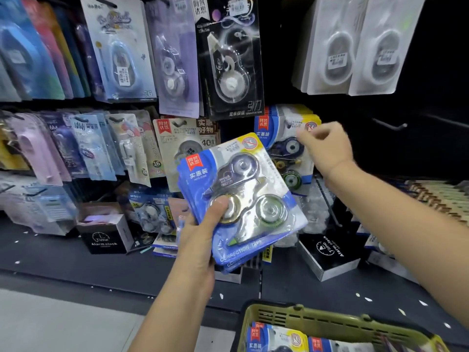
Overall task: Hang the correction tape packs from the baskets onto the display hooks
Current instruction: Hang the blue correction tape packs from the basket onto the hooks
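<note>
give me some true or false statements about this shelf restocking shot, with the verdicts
1. The left hand grips a stack of blue packs. True.
2. The green basket is empty. False: more packs lie in it.
3. The right hand is reaching down into the basket. False: it is raised at the top corner of the hanging packs on the display.
4. A black alarm clock box sits on the shelf below the hanging packs. True.
</note>
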Tool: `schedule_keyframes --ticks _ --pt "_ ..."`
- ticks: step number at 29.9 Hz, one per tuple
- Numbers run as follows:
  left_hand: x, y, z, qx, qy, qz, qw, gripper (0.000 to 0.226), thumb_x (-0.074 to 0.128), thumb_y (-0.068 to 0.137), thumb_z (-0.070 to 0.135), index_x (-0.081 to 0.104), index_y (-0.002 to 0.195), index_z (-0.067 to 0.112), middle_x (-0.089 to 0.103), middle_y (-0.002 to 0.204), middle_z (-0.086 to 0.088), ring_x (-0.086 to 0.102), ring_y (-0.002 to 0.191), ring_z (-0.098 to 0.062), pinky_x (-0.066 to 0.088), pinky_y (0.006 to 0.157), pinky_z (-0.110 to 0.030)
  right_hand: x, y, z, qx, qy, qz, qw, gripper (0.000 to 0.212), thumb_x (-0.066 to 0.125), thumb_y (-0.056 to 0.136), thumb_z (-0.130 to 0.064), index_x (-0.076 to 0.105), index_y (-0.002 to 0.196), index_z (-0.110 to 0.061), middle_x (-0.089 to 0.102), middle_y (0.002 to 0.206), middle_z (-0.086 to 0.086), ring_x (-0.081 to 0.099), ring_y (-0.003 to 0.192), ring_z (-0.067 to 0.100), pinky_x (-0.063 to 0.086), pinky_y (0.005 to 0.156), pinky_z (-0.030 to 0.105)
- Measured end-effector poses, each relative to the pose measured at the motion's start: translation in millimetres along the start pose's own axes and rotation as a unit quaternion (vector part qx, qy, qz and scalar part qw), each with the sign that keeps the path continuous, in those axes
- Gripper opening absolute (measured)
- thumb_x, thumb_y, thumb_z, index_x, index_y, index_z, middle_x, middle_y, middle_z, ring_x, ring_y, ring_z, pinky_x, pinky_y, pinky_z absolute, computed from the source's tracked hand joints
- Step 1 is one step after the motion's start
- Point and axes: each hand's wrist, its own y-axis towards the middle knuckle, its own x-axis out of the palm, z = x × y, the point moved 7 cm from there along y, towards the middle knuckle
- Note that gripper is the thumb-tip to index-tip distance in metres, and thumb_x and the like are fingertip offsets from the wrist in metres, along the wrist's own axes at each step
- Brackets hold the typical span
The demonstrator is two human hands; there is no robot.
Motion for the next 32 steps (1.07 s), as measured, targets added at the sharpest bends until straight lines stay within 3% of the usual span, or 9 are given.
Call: schedule_keyframes --ticks 3,5,8,13,16,20,25,28,32 --pt "0.7 -1.9 -1.8 0.008 0.01 0.016 1.0 0.074 0.081 0.061 0.032 0.063 0.132 0.019 0.076 0.114 -0.008 0.075 0.099 -0.03 0.057 0.09 -0.047 21.7 -63.7 -1.8 0.033 0.091 -0.203 0.974 0.052 0.064 0.085 -0.056 0.05 0.081 -0.006 0.046 0.083 0.012 0.051 0.071 0.024 0.044 0.07 0.035" --pt "3.6 -4.6 -2.7 0.012 0.015 0.024 1.0 0.077 0.084 0.055 0.035 0.064 0.129 0.02 0.077 0.111 -0.008 0.076 0.096 -0.029 0.06 0.082 -0.046 22.0 -98.8 0.9 0.041 0.061 -0.241 0.968 0.067 0.066 0.069 -0.068 0.054 0.092 -0.006 0.06 0.088 0.006 0.06 0.077 0.02 0.047 0.075 0.029" --pt "6.5 -9.6 -4.0 0.022 0.03 0.038 0.999 0.084 0.086 0.043 0.043 0.066 0.122 0.02 0.078 0.105 -0.007 0.077 0.086 -0.027 0.061 0.062 -0.035 17.3 -122.4 6.2 0.05 0.041 -0.216 0.974 0.064 0.082 0.059 -0.054 0.055 0.107 -0.022 0.064 0.102 -0.007 0.065 0.092 0.011 0.056 0.079 0.034" --pt "2.1 -10.7 -0.6 0.031 0.041 0.051 0.997 0.085 0.081 0.048 0.053 0.064 0.125 0.022 0.078 0.107 -0.003 0.077 0.088 -0.025 0.061 0.059 -0.033 19.6 -122.4 21.8 0.1 0.067 -0.201 0.972 0.06 0.089 0.06 -0.035 0.056 0.103 -0.01 0.069 0.1 0.007 0.068 0.094 0.025 0.056 0.086 0.051" --pt "-3.9 -8.4 -1.2 0.004 0.02 0.049 0.999 0.082 0.08 0.054 0.047 0.062 0.129 0.02 0.078 0.108 -0.006 0.077 0.09 -0.026 0.061 0.06 -0.033 17.6 -117.0 25.5 0.129 0.139 -0.19 0.963 0.074 0.087 0.042 -0.04 0.056 0.102 -0.01 0.071 0.101 0.012 0.07 0.096 0.03 0.055 0.084 0.058" --pt "-8.6 -8.4 -9.2 -0.032 0.003 0.071 0.997 0.071 0.082 0.059 0.038 0.066 0.125 0.018 0.078 0.105 -0.009 0.077 0.087 -0.028 0.062 0.059 -0.036 15.6 -108.2 24.6 0.121 0.201 -0.18 0.955 0.08 0.086 0.031 -0.042 0.058 0.099 -0.01 0.074 0.097 0.012 0.074 0.085 0.026 0.061 0.071 0.048" --pt "-29.6 -4.7 -14.7 -0.033 -0.004 0.153 0.988 0.048 0.083 0.079 0.03 0.065 0.122 0.019 0.077 0.11 -0.01 0.075 0.095 -0.033 0.062 0.074 -0.048 -11.0 -75.8 25.0 0.059 0.184 -0.098 0.976 0.043 0.088 0.062 -0.027 0.06 0.094 -0.019 0.072 0.099 0.008 0.071 0.093 0.028 0.056 0.084 0.056" --pt "-42.9 -4.4 -9.2 -0.023 -0.012 0.2 0.979 0.051 0.085 0.078 0.032 0.062 0.122 0.019 0.074 0.114 -0.011 0.071 0.102 -0.037 0.058 0.087 -0.059 -16.7 -59.6 31.5 0.044 0.167 -0.091 0.981 0.025 0.081 0.076 -0.019 0.061 0.09 -0.022 0.073 0.098 0.009 0.07 0.094 0.031 0.055 0.085 0.059" --pt "-49.9 -5.5 1.0 -0.01 -0.023 0.228 0.973 0.059 0.087 0.076 0.037 0.059 0.126 0.02 0.073 0.116 -0.008 0.071 0.103 -0.036 0.06 0.08 -0.054 -14.3 -53.0 43.4 0.051 0.159 -0.078 0.983 0.018 0.078 0.08 -0.019 0.063 0.089 -0.02 0.072 0.097 0.011 0.07 0.093 0.032 0.055 0.087 0.058"
